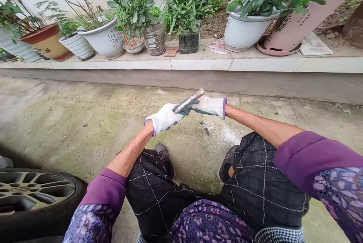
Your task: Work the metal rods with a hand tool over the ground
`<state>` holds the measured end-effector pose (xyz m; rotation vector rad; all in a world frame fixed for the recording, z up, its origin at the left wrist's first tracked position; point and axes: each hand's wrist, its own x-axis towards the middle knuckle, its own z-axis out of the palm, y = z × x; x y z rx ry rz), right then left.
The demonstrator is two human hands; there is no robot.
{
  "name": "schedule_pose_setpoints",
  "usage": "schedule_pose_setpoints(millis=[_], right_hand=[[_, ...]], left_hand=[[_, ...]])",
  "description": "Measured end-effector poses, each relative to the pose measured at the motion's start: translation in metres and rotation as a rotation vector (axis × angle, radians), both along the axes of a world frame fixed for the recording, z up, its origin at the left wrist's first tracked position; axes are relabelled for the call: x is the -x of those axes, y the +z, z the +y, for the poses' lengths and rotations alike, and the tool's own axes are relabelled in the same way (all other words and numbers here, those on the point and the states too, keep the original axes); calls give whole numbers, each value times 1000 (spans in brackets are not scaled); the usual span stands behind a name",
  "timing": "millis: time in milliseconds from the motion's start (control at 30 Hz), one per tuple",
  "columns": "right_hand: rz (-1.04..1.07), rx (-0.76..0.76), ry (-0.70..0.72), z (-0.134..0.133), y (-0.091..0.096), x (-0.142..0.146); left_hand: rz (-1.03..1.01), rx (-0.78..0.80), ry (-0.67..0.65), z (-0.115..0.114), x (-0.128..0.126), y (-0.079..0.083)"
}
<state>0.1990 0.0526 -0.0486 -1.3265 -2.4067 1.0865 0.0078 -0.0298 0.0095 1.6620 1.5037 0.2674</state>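
Observation:
Both my hands wear white knit gloves with grey-green palms and purple cuffs. My left hand (164,117) is closed round the lower end of a short stick wrapped in silver wire or tape (187,103). The stick slants up to the right, and its bare brownish tip points away from me. My right hand (208,106) grips it near the upper part, the fingers partly hidden behind it. Below the hands, a small dark flat piece with a pale end (204,127) lies on the concrete beside a patch of white powder (229,135).
A low tiled ledge (198,64) runs across in front, carrying several potted plants, among them a white pot (241,33) and a pink planter (295,27). A car wheel (36,194) lies at lower left. My shoes (163,156) are planted on the concrete ground.

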Motion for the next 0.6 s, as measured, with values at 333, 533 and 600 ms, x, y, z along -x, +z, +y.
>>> schedule_pose_setpoints(millis=[333,533,600], right_hand=[[393,103,-58,-2,37,-24],[554,56,-142,-2,40,-18],[541,44,-65,-4,34,-9]], left_hand=[[-425,300,-241,-21,-16,-10],[-535,410,-206,-30,-18,1],[-539,438,-217,-32,-23,3]])
